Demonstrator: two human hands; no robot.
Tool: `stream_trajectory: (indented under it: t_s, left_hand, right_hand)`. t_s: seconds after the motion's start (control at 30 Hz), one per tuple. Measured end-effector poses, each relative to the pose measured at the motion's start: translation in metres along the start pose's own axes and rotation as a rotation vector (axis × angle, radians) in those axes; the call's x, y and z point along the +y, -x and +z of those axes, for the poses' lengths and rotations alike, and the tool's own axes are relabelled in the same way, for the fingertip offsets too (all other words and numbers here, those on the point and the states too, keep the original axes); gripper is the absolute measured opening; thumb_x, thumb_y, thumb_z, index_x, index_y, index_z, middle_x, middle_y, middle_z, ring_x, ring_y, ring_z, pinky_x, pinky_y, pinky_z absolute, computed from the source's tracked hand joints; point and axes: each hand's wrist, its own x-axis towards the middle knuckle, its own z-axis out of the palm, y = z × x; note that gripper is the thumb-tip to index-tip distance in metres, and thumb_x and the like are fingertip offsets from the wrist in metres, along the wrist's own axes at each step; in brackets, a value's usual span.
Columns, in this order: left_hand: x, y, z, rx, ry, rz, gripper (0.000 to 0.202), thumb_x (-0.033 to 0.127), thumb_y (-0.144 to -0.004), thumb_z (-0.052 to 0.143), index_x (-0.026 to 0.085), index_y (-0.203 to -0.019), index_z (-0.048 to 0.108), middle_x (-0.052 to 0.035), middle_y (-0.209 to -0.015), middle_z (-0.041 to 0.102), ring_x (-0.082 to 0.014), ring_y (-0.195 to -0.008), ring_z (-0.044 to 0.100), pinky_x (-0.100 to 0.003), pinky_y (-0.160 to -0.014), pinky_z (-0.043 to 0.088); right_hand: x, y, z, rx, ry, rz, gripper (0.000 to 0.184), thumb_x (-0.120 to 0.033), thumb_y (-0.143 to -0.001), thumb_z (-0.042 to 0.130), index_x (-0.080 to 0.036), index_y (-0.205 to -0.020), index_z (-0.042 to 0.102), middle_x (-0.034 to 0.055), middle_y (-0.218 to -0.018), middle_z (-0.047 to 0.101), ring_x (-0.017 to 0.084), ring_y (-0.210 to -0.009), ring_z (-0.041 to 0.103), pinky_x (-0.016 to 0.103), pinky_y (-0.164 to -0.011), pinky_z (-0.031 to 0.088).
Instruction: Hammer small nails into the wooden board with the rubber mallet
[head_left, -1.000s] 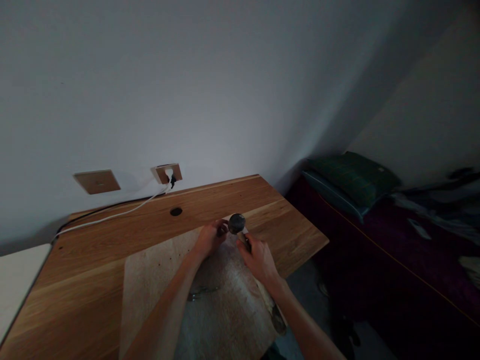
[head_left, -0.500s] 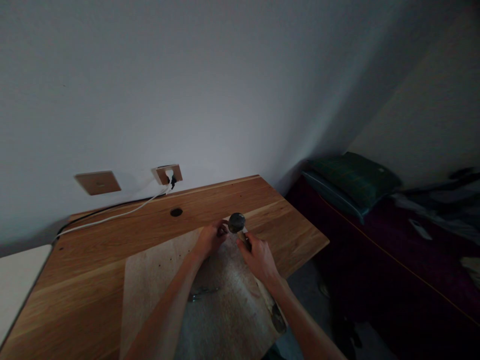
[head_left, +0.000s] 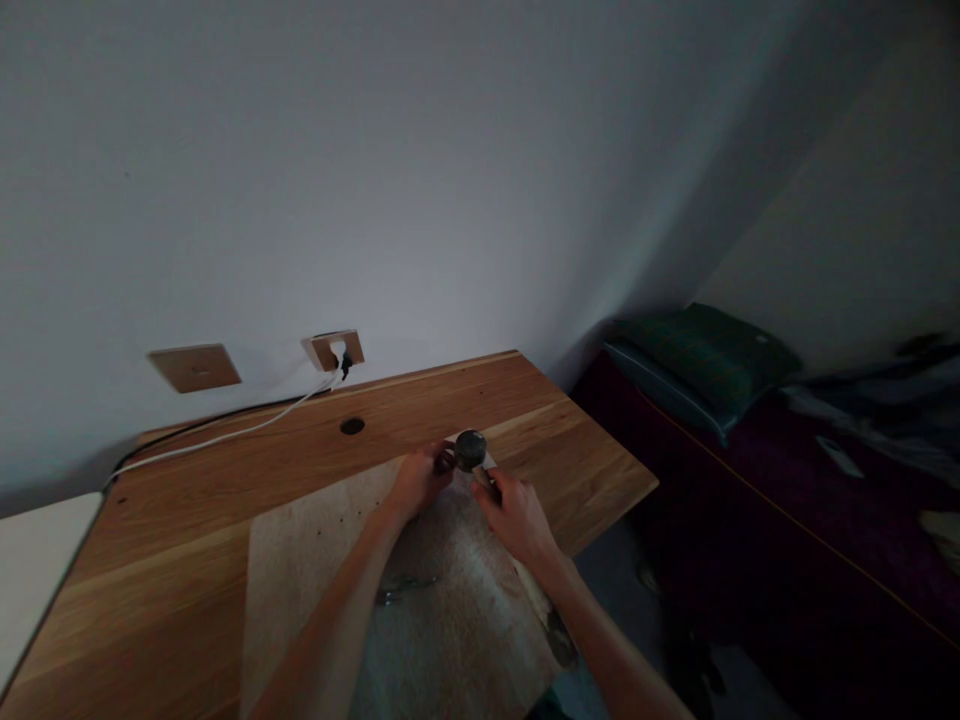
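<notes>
My right hand (head_left: 519,512) is wrapped round the handle of a hammer (head_left: 471,450), whose dark round head is raised over the far corner of a thin wooden board (head_left: 465,620). Close beside that head, my left hand (head_left: 421,478) has its fingers pinched together low over the board. Whatever they hold is too small and dark to make out. Several thin metal pieces that look like nails (head_left: 405,588) lie on the board between my forearms. A few small dark holes or marks dot its left part.
The board lies on a wooden desk (head_left: 585,460) with a round dark hole (head_left: 352,426). Cables (head_left: 240,430) run along the wall from a socket (head_left: 337,350). A white surface (head_left: 45,560) borders the left. Beyond the desk's right edge is a bed (head_left: 720,540) with a green pillow (head_left: 712,360).
The hammer's head has dipped very slightly and shifted a little left, towards my left hand. My left hand stays in place.
</notes>
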Motion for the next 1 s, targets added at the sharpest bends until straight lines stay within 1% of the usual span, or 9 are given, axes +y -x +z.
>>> stream_trajectory:
  t_s: [0.13,0.23,0.37,0.5,0.6,0.73,0.8,0.9,1.0]
  left_hand:
    - [-0.001,-0.001,0.000,-0.006,0.018,0.014,0.041,0.005,-0.076,0.064,0.023,-0.111,0.070,-0.0018,-0.091,0.078,-0.0181,-0.079,0.072,-0.024,-0.075,0.051]
    - [-0.001,0.000,-0.001,-0.008,0.019,0.016,0.042,0.003,-0.075,0.063,0.021,-0.112,0.070,-0.0028,-0.093,0.079,-0.0183,-0.082,0.073,-0.024,-0.076,0.051]
    - [0.000,0.000,-0.001,-0.021,0.026,0.003,0.037,0.006,-0.077,0.063,0.020,-0.111,0.070,-0.0040,-0.092,0.079,-0.0183,-0.079,0.073,-0.024,-0.074,0.051]
    - [0.001,-0.001,-0.002,-0.023,0.020,-0.020,0.043,0.001,-0.074,0.064,0.021,-0.112,0.070,-0.0021,-0.091,0.079,-0.0169,-0.079,0.072,-0.023,-0.074,0.051]
    - [0.001,-0.001,-0.001,-0.038,0.033,-0.028,0.043,0.001,-0.075,0.063,0.021,-0.112,0.070,-0.0018,-0.093,0.079,-0.0160,-0.080,0.072,-0.023,-0.076,0.052]
    - [0.000,-0.002,0.000,-0.020,0.032,-0.030,0.040,0.005,-0.075,0.065,0.019,-0.112,0.069,-0.0032,-0.094,0.078,-0.0181,-0.084,0.072,-0.027,-0.081,0.053]
    - [-0.001,-0.001,0.000,-0.014,0.035,-0.007,0.043,0.003,-0.073,0.064,0.019,-0.112,0.068,-0.0033,-0.095,0.078,-0.0190,-0.088,0.072,-0.029,-0.084,0.053]
    - [0.002,0.001,-0.002,-0.030,0.056,0.014,0.046,0.002,-0.071,0.062,0.020,-0.112,0.068,-0.0026,-0.096,0.077,-0.0193,-0.090,0.071,-0.029,-0.087,0.052]
    - [0.007,0.001,-0.009,-0.045,0.044,0.028,0.049,0.004,-0.069,0.064,0.020,-0.116,0.067,-0.0035,-0.100,0.076,-0.0190,-0.089,0.069,-0.029,-0.086,0.052]
  right_hand:
    - [-0.001,0.002,0.001,0.011,0.002,0.002,0.020,-0.031,-0.097,0.054,-0.020,-0.085,0.066,0.0045,-0.069,0.070,0.019,-0.066,0.067,0.025,-0.062,0.035]
    - [-0.001,0.002,0.001,0.020,0.039,-0.006,0.020,-0.031,-0.096,0.055,-0.020,-0.085,0.067,0.0059,-0.073,0.072,0.020,-0.068,0.067,0.026,-0.062,0.034]
    - [-0.001,0.000,0.001,0.034,0.028,-0.005,0.021,-0.032,-0.097,0.053,-0.020,-0.087,0.067,0.0064,-0.075,0.073,0.021,-0.069,0.068,0.027,-0.061,0.032]
    - [0.001,0.001,0.000,0.020,0.033,-0.007,0.019,-0.031,-0.095,0.056,-0.019,-0.085,0.067,0.0067,-0.076,0.073,0.021,-0.070,0.068,0.027,-0.060,0.031]
    - [0.006,0.007,0.000,0.026,-0.033,0.034,0.020,-0.032,-0.096,0.054,-0.020,-0.087,0.066,0.0049,-0.070,0.071,0.020,-0.064,0.067,0.025,-0.059,0.033]
    - [0.017,0.017,0.003,-0.010,-0.085,0.090,0.023,-0.034,-0.097,0.052,-0.020,-0.087,0.066,0.0035,-0.063,0.068,0.019,-0.059,0.067,0.024,-0.057,0.036]
    - [0.024,0.020,0.007,-0.004,-0.063,0.085,0.023,-0.035,-0.097,0.052,-0.020,-0.091,0.067,0.0057,-0.068,0.071,0.021,-0.065,0.070,0.025,-0.059,0.038]
    - [0.032,0.022,0.015,0.045,-0.049,0.069,0.026,-0.037,-0.098,0.050,-0.018,-0.100,0.068,0.0098,-0.081,0.075,0.025,-0.078,0.073,0.026,-0.065,0.040]
    - [0.036,0.023,0.020,0.064,-0.050,0.062,0.028,-0.038,-0.098,0.048,-0.019,-0.102,0.069,0.0095,-0.082,0.076,0.025,-0.077,0.073,0.028,-0.066,0.040]
